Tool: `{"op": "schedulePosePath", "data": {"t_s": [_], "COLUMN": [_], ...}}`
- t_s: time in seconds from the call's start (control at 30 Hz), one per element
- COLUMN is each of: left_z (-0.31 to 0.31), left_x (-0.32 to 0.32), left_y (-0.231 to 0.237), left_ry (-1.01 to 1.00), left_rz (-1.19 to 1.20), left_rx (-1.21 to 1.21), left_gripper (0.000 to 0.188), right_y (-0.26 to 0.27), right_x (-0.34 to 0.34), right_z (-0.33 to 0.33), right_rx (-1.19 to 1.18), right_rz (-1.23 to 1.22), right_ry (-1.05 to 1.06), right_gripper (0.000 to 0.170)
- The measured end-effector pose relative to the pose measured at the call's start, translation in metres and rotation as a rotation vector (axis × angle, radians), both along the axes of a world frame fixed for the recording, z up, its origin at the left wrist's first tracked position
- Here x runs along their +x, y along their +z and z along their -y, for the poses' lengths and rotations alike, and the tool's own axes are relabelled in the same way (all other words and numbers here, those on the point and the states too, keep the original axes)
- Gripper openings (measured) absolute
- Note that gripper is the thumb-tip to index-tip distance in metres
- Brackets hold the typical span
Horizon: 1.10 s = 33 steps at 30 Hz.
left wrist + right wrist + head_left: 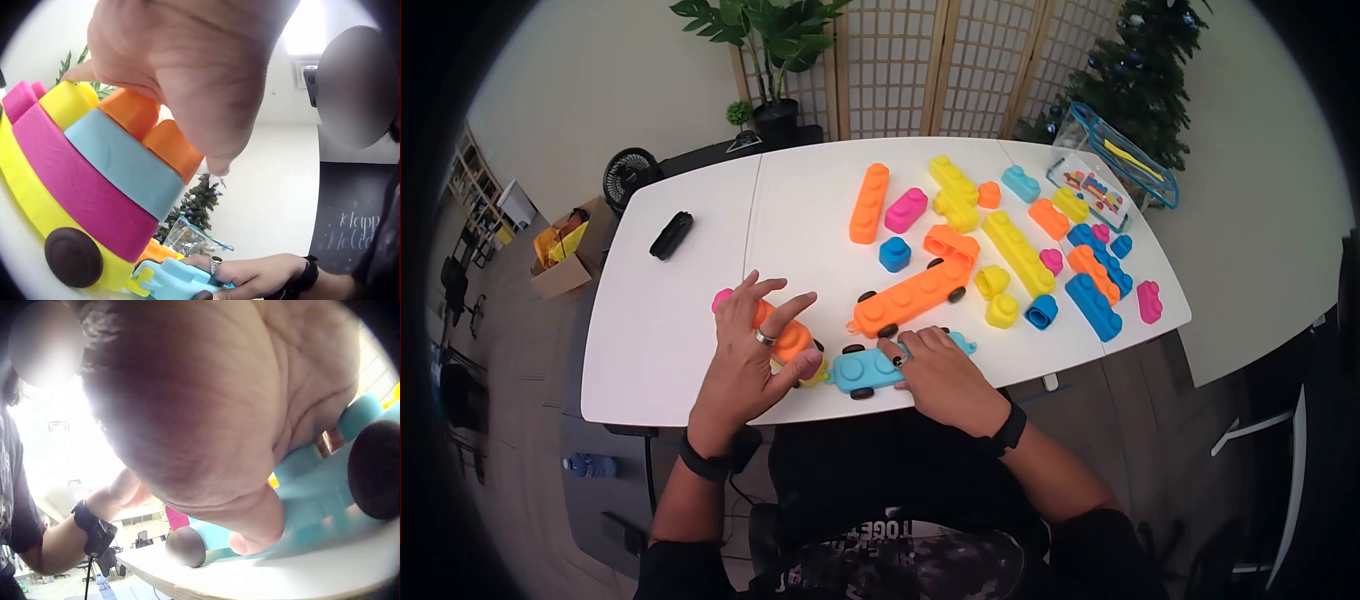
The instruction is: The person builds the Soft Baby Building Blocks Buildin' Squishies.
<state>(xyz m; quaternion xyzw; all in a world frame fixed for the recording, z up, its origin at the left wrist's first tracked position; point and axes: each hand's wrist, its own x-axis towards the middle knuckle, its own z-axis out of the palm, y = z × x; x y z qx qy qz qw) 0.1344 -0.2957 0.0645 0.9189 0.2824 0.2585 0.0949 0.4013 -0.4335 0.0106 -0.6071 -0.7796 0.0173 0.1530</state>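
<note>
- Left hand [742, 362] is spread pretty wide over the block stack [84, 181] on a yellow wheeled base [117, 270], not wrapped around anything; can't tell if it's touching
- Right hand [952, 375] has a grip on the light-blue wheeled base [860, 370], thumb down the near side
- Both bases are end to end near the edge of the white table [670, 330], can't tell if they're latched
- Orange wheeled base [905, 297] sits just beyond the light-blue one
</note>
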Motion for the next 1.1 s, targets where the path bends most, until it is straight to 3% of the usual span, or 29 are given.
{"op": "schedulePosePath", "data": {"t_s": [0.03, 0.13, 0.17, 0.27, 0.4, 0.43, 0.7, 0.8, 0.83, 0.93, 1.0, 1.1], "left_z": [0.000, -0.005, -0.007, -0.010, -0.010, -0.014, -0.029, -0.035, -0.035, -0.034, -0.022, -0.019], "left_x": [0.003, 0.005, 0.007, 0.011, 0.014, 0.012, 0.007, 0.003, 0.003, 0.004, 0.006, 0.007], "left_y": [0.000, 0.004, 0.002, 0.003, 0.004, 0.000, -0.004, -0.006, -0.005, -0.002, 0.006, 0.003], "left_ry": [-0.013, -0.057, -0.076, -0.084, -0.067, -0.082, -0.095, -0.108, -0.105, -0.065, 0.025, 0.047], "left_rz": [0.027, 0.009, 0.046, 0.056, 0.054, 0.047, 0.077, 0.079, 0.069, -0.017, -0.082, -0.030], "left_rx": [0.023, -0.025, -0.002, 0.024, -0.048, -0.035, -0.098, -0.094, -0.081, 0.013, 0.097, -0.004], "left_gripper": [0.045, 0.037, 0.033, 0.033, 0.044, 0.053, 0.058, 0.060, 0.061, 0.070, 0.074, 0.076], "right_y": [0.001, -0.002, 0.008, 0.001, -0.003, 0.002, 0.008, 0.021, 0.016, 0.014, 0.013, 0.019], "right_x": [0.000, 0.004, 0.004, 0.009, 0.005, 0.005, 0.008, 0.013, 0.017, 0.030, 0.033, 0.035], "right_z": [0.000, 0.000, 0.000, -0.002, -0.008, -0.008, -0.001, 0.007, 0.011, 0.017, 0.021, 0.023], "right_rx": [-0.056, -0.011, -0.140, -0.052, -0.112, -0.122, -0.089, -0.219, -0.106, -0.126, -0.012, 0.015], "right_rz": [-0.002, 0.055, 0.076, 0.031, 0.013, 0.020, 0.025, -0.006, 0.036, -0.056, -0.052, -0.081], "right_ry": [-0.024, -0.058, -0.121, -0.186, -0.239, -0.231, -0.285, -0.376, -0.384, -0.348, -0.331, -0.320], "right_gripper": [0.062, 0.062, 0.063, 0.060, 0.061, 0.066, 0.095, 0.097, 0.091, 0.074, 0.064, 0.057]}}
